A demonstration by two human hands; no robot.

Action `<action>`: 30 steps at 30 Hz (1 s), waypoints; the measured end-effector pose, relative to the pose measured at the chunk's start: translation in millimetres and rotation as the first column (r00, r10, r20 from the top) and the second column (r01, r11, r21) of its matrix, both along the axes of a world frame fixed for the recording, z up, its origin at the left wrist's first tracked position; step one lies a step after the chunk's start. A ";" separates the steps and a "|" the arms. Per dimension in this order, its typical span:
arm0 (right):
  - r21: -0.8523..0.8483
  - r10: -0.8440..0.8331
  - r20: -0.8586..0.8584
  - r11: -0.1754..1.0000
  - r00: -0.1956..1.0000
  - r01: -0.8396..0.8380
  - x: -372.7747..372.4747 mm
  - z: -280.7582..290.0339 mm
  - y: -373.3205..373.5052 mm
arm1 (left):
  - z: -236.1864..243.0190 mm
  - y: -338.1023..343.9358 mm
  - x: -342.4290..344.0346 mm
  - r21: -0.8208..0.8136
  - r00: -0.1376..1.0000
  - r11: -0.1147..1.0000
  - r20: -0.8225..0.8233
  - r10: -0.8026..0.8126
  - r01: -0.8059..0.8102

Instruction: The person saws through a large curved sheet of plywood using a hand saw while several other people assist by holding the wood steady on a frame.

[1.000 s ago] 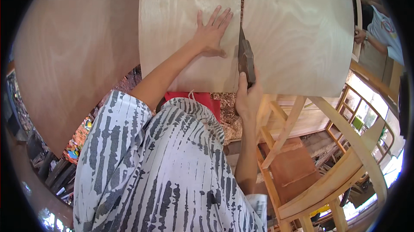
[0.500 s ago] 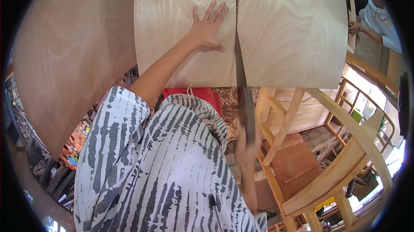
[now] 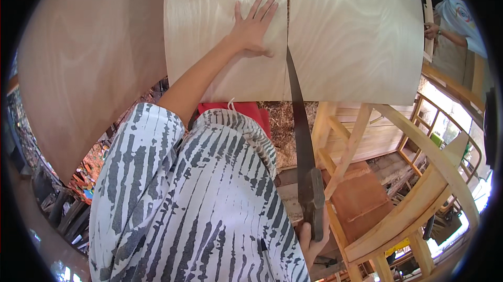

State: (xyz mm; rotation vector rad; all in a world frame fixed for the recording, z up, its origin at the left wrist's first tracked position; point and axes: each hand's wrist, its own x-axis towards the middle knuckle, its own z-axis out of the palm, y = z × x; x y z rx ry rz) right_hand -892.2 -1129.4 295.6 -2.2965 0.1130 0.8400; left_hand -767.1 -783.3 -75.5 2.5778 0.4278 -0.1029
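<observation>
A pale plywood sheet (image 3: 356, 36) lies before me, split by a narrow straight cut that runs from the far edge toward me. My left hand (image 3: 251, 31) rests palm down with fingers spread on the part left of the cut. Low at the right, my right hand (image 3: 314, 237) is wrapped around the dark handle of a handsaw (image 3: 300, 125). The saw's long blade slants up to the cut line, its tip at the slit in the plywood. My sleeve and the handle hide some of the right fingers.
Another large brown board (image 3: 89, 57) stands at the left. To the right are a wooden chair frame (image 3: 403, 219) and a slatted wooden panel (image 3: 361, 130). Beyond them at the far right, a person in a white shirt (image 3: 461, 17) holds a wooden frame. Sawdust covers the floor below.
My right hand has drawn the handsaw back toward me and down, so more of the blade and its handle show. My left hand stays flat on the plywood.
</observation>
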 end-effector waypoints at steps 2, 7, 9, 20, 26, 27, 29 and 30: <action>0.021 0.091 0.064 0.995 0.994 -0.093 13.2 -43.0 4.6 | 2.1 -3.7 2.6 0.018 0.998 1.000 -0.067 -0.001 0.003; 0.067 0.256 0.136 0.962 0.957 -0.266 108.0 -205.3 114.7 | 5.2 0.2 -0.2 0.019 0.998 1.000 -0.056 0.021 -0.020; 0.096 0.255 0.306 0.950 0.917 -0.297 142.0 -236.3 137.4 | 7.1 -5.4 7.5 0.020 0.998 0.999 -0.059 -0.026 0.027; -0.019 -0.065 -0.010 0.998 0.998 0.065 -12.5 4.8 0.3 | 6.2 1.5 -6.5 -0.023 0.996 1.000 -0.086 -0.004 0.002; 0.053 0.209 0.169 0.974 0.963 -0.221 34.3 -104.0 32.0 | 8.5 -5.8 5.9 -0.007 0.999 1.000 -0.051 -0.017 0.017; 0.093 0.256 0.284 0.952 0.924 -0.292 53.5 -150.9 48.3 | 8.7 -5.0 4.8 -0.007 0.999 1.000 -0.051 -0.007 0.006; 0.088 0.247 0.265 0.957 0.932 -0.278 103.7 -199.9 101.8 | 5.5 -8.0 8.6 -0.001 0.998 1.000 -0.070 -0.010 0.010; 0.070 0.225 0.224 0.967 0.948 -0.245 130.7 -220.8 120.0 | 3.8 -10.2 14.0 0.004 0.998 1.000 -0.059 -0.022 0.023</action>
